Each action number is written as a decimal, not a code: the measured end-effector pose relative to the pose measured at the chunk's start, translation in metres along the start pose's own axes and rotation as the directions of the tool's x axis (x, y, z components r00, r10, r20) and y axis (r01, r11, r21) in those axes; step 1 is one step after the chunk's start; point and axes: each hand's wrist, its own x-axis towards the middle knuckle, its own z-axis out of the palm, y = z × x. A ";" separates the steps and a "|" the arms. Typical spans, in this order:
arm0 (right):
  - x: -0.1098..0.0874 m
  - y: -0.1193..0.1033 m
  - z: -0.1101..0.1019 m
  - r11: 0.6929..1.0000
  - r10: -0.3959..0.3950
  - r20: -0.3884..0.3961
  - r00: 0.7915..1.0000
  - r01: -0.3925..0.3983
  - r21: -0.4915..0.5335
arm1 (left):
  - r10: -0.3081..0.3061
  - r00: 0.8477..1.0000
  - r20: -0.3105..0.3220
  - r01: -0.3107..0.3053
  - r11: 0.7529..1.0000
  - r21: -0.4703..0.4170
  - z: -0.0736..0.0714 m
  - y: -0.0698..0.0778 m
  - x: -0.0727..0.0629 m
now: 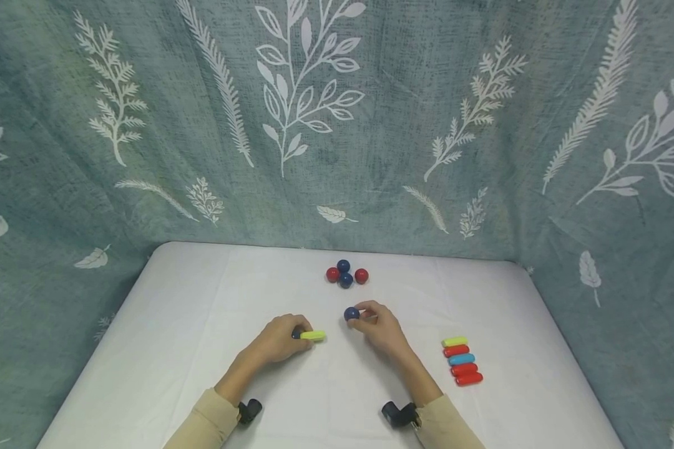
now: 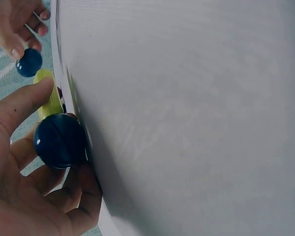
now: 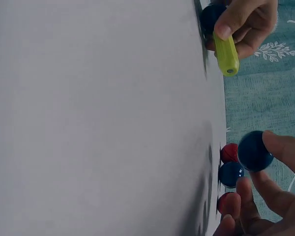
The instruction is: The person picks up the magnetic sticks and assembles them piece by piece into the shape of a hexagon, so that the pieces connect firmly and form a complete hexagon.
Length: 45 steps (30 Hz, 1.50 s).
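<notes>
My left hand (image 1: 283,338) holds a short yellow-green rod (image 1: 313,335) together with a dark blue ball (image 2: 60,140). In the left wrist view the thumb presses on the rod, and the ball sits at the rod's near end with fingers curled below it. The rod's other end points right, toward my right hand (image 1: 383,329). Between its thumb and fingertips the right hand pinches another dark blue ball (image 1: 351,314). That ball is apart from the rod's free end (image 3: 229,69), with a small gap between the hands.
Beyond the hands, red balls (image 1: 362,275) and blue balls (image 1: 344,266) are grouped on the white table (image 1: 247,280). To the right, several red, blue and yellow-green rods (image 1: 462,360) lie in a row. A leaf-patterned curtain (image 1: 393,125) hangs behind the table.
</notes>
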 end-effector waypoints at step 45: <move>-0.018 -0.009 0.036 0.957 -0.219 0.250 0.943 0.258 -0.136 | 0.082 0.996 0.026 -0.082 0.996 0.029 0.003 0.008 0.003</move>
